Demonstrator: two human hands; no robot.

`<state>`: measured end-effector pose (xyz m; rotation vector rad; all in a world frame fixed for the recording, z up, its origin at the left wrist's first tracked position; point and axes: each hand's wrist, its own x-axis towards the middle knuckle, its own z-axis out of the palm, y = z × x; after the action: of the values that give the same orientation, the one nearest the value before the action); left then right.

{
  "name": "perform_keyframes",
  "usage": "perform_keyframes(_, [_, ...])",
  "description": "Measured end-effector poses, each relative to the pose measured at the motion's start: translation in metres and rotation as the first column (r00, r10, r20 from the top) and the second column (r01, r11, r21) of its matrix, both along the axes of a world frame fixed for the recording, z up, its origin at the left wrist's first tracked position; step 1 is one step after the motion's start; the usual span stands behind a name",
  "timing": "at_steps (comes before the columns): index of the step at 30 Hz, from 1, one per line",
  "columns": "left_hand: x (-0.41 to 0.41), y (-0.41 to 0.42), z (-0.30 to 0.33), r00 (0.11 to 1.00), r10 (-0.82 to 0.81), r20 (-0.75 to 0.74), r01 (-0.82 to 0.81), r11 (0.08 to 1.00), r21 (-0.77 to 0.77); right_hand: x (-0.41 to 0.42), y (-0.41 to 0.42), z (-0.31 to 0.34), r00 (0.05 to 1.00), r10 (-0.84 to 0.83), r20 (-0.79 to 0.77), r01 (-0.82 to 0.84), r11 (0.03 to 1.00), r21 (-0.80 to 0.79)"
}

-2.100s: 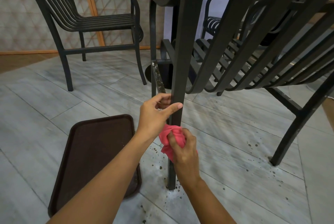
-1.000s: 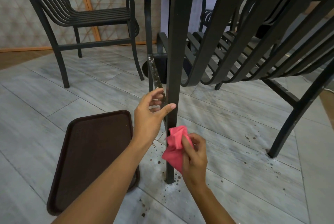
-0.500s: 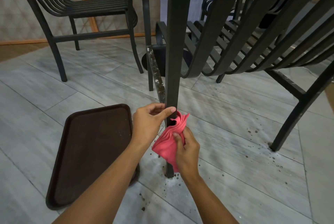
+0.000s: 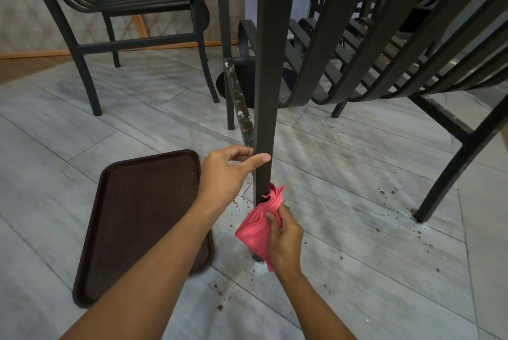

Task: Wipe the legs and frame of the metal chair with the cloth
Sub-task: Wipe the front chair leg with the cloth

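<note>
Bare floor right of the near chair leg — open passage. Left side blocked low by brown tray, just beside the leg. Behind it a dirty crossbar and seat slats crowd overhead — tight.

A café or restaurant seating area: several matching black metal slatted armchairs stand on a pale tiled floor, with a brown plastic serving tray lying at seven o'clock.

Pink cloth against chair leg
</note>
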<state>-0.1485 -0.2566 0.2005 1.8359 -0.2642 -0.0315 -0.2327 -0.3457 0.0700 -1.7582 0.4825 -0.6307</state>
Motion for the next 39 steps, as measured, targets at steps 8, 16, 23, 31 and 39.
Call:
perform_keyframes(8, [-0.002, -0.001, 0.001, 1.0, -0.006, 0.017, 0.006, 1.0, -0.009, -0.006, -0.005, -0.002, 0.994, 0.05, -0.095, -0.057, 0.996, -0.072])
perform_keyframes(16, [-0.009, -0.002, 0.002, 0.997, 0.0, 0.074, 0.002, 1.0, -0.018, -0.019, -0.014, 0.009, 0.997, 0.028, -0.071, -0.042, 0.978, -0.206])
perform_keyframes(23, [-0.009, 0.0, 0.008, 0.99, -0.066, 0.121, 0.071, 0.997, -0.038, -0.023, -0.013, 0.035, 0.993, 0.11, -0.035, -0.106, 0.752, -0.651])
perform_keyframes(31, [-0.004, 0.001, 0.009, 0.991, -0.092, 0.099, 0.092, 0.996, 0.005, 0.013, -0.021, 0.032, 0.993, 0.096, 0.075, 0.087, -0.13, -0.988])
perform_keyframes(39, [-0.003, 0.001, 0.007, 0.99, -0.095, 0.102, 0.096, 0.995, -0.004, 0.0, -0.017, 0.023, 0.98, -0.161, -0.115, -0.186, -0.555, -0.811])
